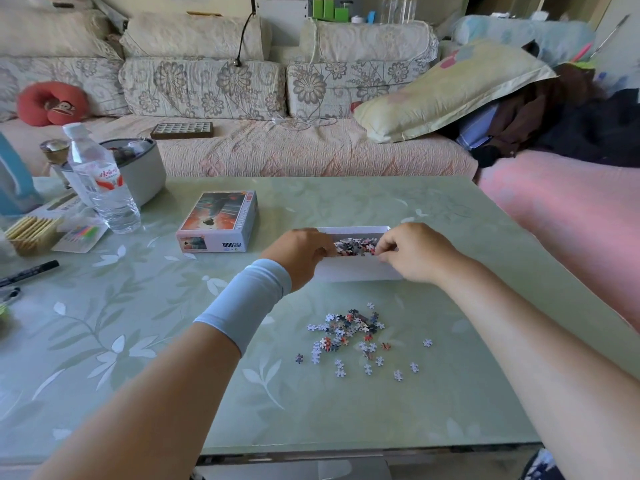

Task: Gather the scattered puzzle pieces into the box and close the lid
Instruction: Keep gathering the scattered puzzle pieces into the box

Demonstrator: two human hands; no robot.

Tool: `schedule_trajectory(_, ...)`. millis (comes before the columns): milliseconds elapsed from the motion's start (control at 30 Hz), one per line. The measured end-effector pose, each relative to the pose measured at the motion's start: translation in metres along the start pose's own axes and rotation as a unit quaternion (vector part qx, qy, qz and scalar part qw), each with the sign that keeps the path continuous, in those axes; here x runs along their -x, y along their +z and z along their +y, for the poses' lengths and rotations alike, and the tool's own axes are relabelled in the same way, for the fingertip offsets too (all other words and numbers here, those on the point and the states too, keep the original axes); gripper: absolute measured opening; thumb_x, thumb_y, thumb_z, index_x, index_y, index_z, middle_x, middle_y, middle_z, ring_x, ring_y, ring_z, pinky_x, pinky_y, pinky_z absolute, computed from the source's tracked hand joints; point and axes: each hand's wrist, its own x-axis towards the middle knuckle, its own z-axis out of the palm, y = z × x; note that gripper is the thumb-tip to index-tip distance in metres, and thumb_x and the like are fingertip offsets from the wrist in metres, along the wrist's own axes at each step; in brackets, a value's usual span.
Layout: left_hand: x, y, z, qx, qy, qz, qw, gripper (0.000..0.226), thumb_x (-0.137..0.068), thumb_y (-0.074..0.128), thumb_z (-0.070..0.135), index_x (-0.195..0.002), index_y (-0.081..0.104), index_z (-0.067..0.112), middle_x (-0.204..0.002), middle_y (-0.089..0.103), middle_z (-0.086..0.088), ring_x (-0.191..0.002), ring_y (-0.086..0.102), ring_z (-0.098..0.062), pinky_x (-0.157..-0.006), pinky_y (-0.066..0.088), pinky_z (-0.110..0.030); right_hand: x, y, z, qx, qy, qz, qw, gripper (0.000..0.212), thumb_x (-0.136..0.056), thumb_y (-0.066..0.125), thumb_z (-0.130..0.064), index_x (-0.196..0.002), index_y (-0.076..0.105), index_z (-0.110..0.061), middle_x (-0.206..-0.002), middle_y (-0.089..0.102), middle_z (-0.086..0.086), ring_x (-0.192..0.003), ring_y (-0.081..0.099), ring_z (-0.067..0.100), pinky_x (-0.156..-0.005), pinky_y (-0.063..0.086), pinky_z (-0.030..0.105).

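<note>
A white open box [360, 271] stands in the middle of the green table, with a heap of small puzzle pieces [355, 245] inside. My left hand [301, 252], with a pale blue wristband, is curled over the box's left end. My right hand [415, 252] is over its right end, fingers bent down into the pieces. Whether either hand holds pieces is hidden. Several loose puzzle pieces [349, 332] lie scattered on the table nearer to me. The printed lid [218, 223] lies picture side up, left of the box.
A water bottle [100, 181], a grey pot [142, 168], a basket of cards [31, 233] and a black marker [29, 271] crowd the table's left side. A sofa with cushions runs along the far side. The table's near edge [346, 448] is close below the pieces.
</note>
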Motion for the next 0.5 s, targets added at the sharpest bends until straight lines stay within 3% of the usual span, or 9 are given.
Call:
schedule_trajectory(67, 0.001, 0.001, -0.003, -0.013, -0.011, -0.017, 1.000, 0.031, -0.092, 0.050, 0.002, -0.101, 0.071, 0.023, -0.103, 0.066, -0.001, -0.090, 0.060, -0.021, -0.079, 0.045, -0.022, 0.001, 0.005, -0.003, -0.017, -0.009, -0.042, 0.999, 0.011, -0.088, 0.068, -0.025, -0.082, 0.070, -0.034, -0.094, 0.069, -0.010, -0.087, 0.062, 0.013, -0.081, 0.052, 0.031)
schedule_trajectory(233, 0.002, -0.007, -0.009, -0.013, -0.038, -0.043, 0.998, 0.038, -0.093, 0.046, 0.001, -0.103, 0.071, 0.028, -0.107, 0.064, 0.003, -0.093, 0.061, -0.019, -0.085, 0.048, -0.025, 0.001, 0.008, -0.006, -0.032, -0.004, -0.018, 0.999, 0.009, -0.089, 0.067, -0.027, -0.085, 0.070, -0.034, -0.093, 0.066, -0.010, -0.087, 0.060, 0.013, -0.077, 0.049, 0.028)
schedule_trajectory(367, 0.005, -0.004, -0.012, 0.004, -0.059, -0.065, 0.996, 0.031, -0.095, 0.051, 0.010, -0.100, 0.071, 0.032, -0.103, 0.066, 0.006, -0.092, 0.064, -0.018, -0.087, 0.051, -0.027, 0.003, 0.017, -0.006, -0.019, -0.019, 0.001, 1.000, 0.007, -0.090, 0.067, -0.024, -0.089, 0.072, -0.029, -0.090, 0.063, -0.010, -0.085, 0.060, 0.013, -0.072, 0.044, 0.026)
schedule_trajectory(500, 0.011, 0.001, -0.011, -0.018, -0.065, -0.122, 0.990, 0.025, -0.090, 0.055, 0.017, -0.099, 0.070, 0.035, -0.096, 0.066, 0.011, -0.092, 0.064, -0.016, -0.088, 0.052, -0.030, 0.007, 0.027, -0.002, -0.033, -0.034, -0.029, 0.998, 0.007, -0.088, 0.069, -0.021, -0.089, 0.073, -0.027, -0.088, 0.063, -0.012, -0.087, 0.060, 0.011, -0.072, 0.040, 0.023)
